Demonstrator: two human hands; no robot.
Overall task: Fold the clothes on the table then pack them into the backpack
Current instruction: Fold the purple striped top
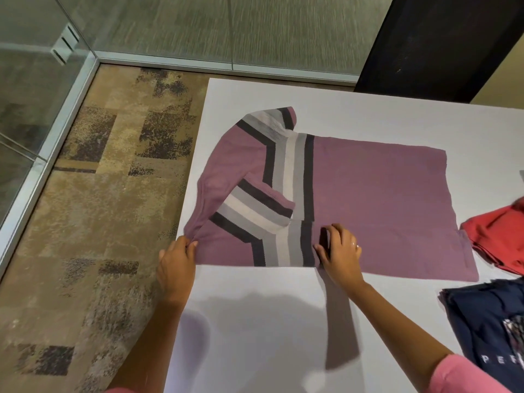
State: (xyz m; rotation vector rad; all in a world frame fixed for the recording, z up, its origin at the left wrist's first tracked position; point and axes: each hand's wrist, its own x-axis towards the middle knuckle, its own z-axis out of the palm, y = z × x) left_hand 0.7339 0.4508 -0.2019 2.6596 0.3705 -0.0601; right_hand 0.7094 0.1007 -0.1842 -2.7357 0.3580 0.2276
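Note:
A mauve knit sweater [377, 194] with grey, white and dark stripes lies flat on the white table [255, 321], both sleeves folded in over its left part. My left hand [177, 265] pinches the sweater's near-left corner at the table's left edge. My right hand [341, 253] rests on the sweater's near edge by the stripes, fingers curled and pressing the fabric. No backpack is in view.
A red garment [502, 239] lies at the right edge of the table. A folded navy shirt [487, 330] with white lettering sits nearer, at the right. Patterned carpet [99, 194] and glass walls lie to the left, a dark panel [442, 43] at the back right.

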